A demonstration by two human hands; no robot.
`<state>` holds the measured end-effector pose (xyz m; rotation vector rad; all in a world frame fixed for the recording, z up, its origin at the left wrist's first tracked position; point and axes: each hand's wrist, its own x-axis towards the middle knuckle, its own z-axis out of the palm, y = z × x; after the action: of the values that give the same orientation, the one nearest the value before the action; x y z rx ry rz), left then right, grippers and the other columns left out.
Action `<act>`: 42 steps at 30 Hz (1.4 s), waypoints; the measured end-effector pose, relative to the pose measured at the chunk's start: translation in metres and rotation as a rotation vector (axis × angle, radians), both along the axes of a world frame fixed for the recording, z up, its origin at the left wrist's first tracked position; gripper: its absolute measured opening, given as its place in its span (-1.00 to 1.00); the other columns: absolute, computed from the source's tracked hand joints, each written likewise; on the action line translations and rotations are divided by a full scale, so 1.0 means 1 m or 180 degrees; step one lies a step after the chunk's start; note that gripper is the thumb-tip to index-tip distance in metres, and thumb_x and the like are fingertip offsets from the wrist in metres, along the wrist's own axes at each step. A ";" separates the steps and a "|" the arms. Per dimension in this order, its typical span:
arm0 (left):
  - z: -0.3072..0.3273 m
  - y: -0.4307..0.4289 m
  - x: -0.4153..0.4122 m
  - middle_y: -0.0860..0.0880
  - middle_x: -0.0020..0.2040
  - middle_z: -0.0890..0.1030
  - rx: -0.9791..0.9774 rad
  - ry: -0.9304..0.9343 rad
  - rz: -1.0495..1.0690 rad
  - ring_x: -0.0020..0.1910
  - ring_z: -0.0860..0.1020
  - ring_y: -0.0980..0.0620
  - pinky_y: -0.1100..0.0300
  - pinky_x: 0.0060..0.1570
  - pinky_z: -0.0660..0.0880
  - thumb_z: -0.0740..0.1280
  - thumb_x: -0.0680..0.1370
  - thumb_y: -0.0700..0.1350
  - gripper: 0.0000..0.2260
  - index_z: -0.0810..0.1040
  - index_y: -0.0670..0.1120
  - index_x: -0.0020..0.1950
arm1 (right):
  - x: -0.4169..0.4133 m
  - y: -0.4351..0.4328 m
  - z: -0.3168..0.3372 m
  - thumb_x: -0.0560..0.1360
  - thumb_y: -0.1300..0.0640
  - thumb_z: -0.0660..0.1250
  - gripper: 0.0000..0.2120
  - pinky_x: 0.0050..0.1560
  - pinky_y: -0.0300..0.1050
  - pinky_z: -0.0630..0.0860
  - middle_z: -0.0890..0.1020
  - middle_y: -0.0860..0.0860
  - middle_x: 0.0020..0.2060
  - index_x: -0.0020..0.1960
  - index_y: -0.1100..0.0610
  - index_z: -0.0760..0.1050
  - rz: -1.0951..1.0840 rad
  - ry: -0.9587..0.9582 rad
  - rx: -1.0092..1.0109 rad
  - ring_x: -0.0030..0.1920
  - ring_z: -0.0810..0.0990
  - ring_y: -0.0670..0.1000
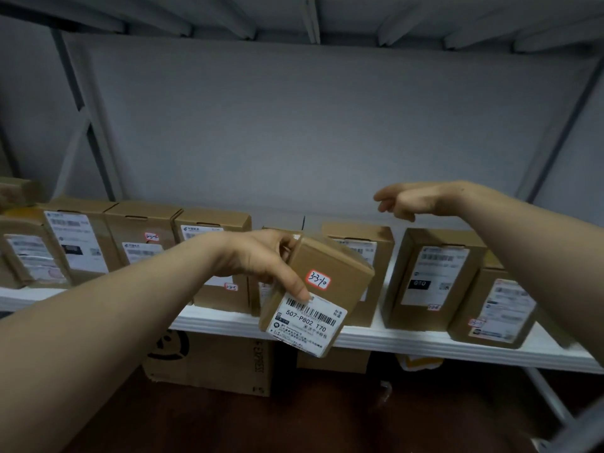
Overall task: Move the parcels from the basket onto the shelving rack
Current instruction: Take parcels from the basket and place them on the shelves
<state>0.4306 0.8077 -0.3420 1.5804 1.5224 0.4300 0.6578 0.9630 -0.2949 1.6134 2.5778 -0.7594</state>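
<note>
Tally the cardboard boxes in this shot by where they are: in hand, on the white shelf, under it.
Brown cardboard parcel in the grip of the left hand: 1
Brown cardboard parcels standing on the white shelf: 8 plainly visible; the blurred left end may hide more
Brown cardboard cartons under the shelf: 2
Total: 11
</note>
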 end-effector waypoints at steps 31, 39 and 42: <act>-0.017 0.036 0.057 -0.07 0.12 0.64 -0.0158 0.0188 -0.0328 0.08 0.63 -0.05 -0.07 0.13 0.56 0.59 0.27 -0.22 -0.38 0.40 -0.08 0.25 | 0.029 0.001 -0.025 0.34 0.20 0.53 -0.28 0.12 -0.07 0.53 0.48 0.03 0.17 0.40 0.14 0.26 0.0235 -0.0832 0.0070 0.16 0.52 0.08; -0.024 0.047 0.101 -0.02 0.11 0.65 -0.0183 -0.0024 -0.0933 0.10 0.62 0.01 0.02 0.21 0.52 0.61 0.19 -0.10 -0.32 0.44 -0.08 0.25 | 0.076 -0.026 0.007 0.50 0.28 0.26 -0.65 0.24 -0.11 0.39 0.56 0.09 0.14 0.27 0.10 0.47 -0.0286 0.0900 0.0530 0.18 0.51 0.06; -0.026 0.056 0.136 -0.05 0.12 0.64 -0.0107 -0.0144 -0.1236 0.14 0.60 -0.04 -0.08 0.24 0.48 0.61 0.16 -0.06 -0.34 0.45 -0.06 0.21 | 0.115 -0.040 0.011 0.49 0.31 0.26 -0.81 0.04 -0.10 0.46 0.63 0.02 -0.11 0.00 0.10 0.58 -0.0702 0.1239 0.0852 -0.02 0.55 0.04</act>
<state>0.5662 0.8633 -0.3685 1.7765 1.1456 0.2172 0.7725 0.9229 -0.2834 2.0360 2.9032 -0.8459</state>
